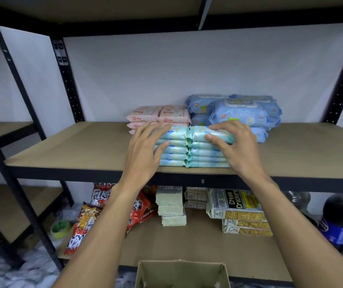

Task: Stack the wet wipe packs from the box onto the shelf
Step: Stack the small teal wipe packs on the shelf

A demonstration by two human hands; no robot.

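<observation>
1. There is one view only, from a wide-angle camera worn on the person's head.
2. It faces forward and slightly down, straight at the front of a black metal rack, with the middle shelf (66, 146) about level across the frame.
3. It sits close: both forearms reach in from the bottom edge, and the left hand (145, 150) and right hand (236, 146) fall near the centre.
4. The underside of the upper board fills the top edge; the open cardboard box (182, 274) is cut off at the bottom.
5. The wide lens bends the uprights outward at both sides.
</observation>
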